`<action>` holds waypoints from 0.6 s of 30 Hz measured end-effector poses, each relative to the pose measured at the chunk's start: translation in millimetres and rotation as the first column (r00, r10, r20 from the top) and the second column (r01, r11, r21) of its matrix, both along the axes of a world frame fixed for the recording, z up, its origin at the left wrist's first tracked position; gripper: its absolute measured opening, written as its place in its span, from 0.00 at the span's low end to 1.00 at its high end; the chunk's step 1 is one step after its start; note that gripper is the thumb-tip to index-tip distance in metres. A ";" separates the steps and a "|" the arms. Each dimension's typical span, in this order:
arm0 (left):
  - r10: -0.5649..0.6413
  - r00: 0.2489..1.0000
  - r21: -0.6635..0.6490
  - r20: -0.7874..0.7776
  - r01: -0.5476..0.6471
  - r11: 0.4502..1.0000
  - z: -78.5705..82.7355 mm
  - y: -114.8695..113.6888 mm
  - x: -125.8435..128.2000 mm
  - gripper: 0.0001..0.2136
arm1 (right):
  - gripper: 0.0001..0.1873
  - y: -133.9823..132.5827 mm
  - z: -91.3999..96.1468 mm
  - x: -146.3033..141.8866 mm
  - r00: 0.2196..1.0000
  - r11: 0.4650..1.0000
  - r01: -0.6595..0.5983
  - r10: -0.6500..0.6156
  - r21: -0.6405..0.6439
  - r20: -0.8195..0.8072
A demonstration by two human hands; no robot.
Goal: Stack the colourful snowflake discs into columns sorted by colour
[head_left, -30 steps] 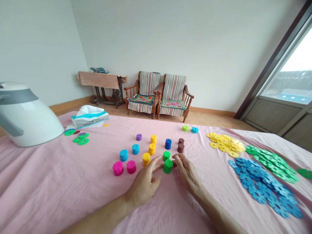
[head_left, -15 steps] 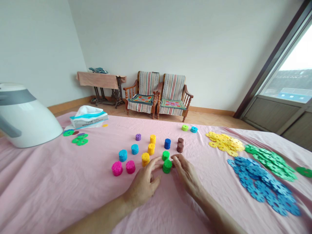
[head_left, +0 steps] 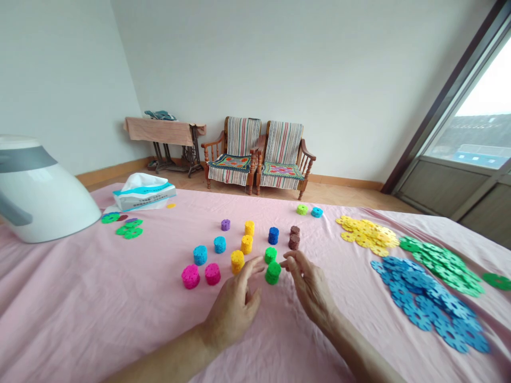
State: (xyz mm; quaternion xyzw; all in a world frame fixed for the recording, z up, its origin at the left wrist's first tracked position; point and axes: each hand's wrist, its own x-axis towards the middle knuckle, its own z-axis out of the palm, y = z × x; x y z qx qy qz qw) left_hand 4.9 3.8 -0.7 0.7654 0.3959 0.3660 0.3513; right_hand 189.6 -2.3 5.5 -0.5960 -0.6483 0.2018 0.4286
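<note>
A green stack of snowflake discs [head_left: 273, 272] stands on the pink cloth between my two hands. My left hand [head_left: 235, 303] hovers just left of it, fingers loosely spread, touching nothing. To the stack's right is my right hand [head_left: 309, 284], fingertips curled near each other and a small gap from the stack, with nothing in them. Around them stand more small stacks: a second green one [head_left: 270, 255], three yellow [head_left: 237, 261], two pink [head_left: 190, 276], two light blue [head_left: 200, 255], a dark blue [head_left: 273, 235], two brown [head_left: 294, 241] and a purple [head_left: 225, 224].
Loose flat discs lie in piles at right: yellow [head_left: 369, 232], green [head_left: 443, 264], blue [head_left: 431, 300]. A white appliance [head_left: 35, 197] sits far left, a tissue pack [head_left: 143, 194] and a few discs [head_left: 128, 230] beside it. Two chairs [head_left: 259, 157] stand beyond the table.
Both hands have drawn slightly back from the green stack, which now stands free between them. The view has shifted a little.
</note>
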 end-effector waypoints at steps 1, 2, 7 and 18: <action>0.005 1.000 0.013 -0.001 -0.005 1.000 -0.6 -0.1 -0.2 0.28 | 0.18 -0.4 -0.2 -0.1 1.000 1.000 -0.003 0.003 -0.004 0.006; 0.011 1.000 0.026 -0.002 -0.011 1.000 -1.3 -0.2 -0.5 0.29 | 0.18 -0.6 -0.6 -0.1 1.000 1.000 0.002 -0.002 -0.006 0.015; 0.028 1.000 0.068 -0.004 -0.028 0.997 -4.7 -1.1 -1.5 0.29 | 0.17 -0.4 -2.2 0.6 0.995 0.998 0.061 -0.061 0.008 0.084; 0.007 0.999 0.030 -0.033 -0.006 1.000 -1.9 -2.7 -0.5 0.28 | 0.19 -1.2 -1.2 -0.7 0.987 0.997 0.062 -0.067 0.037 0.146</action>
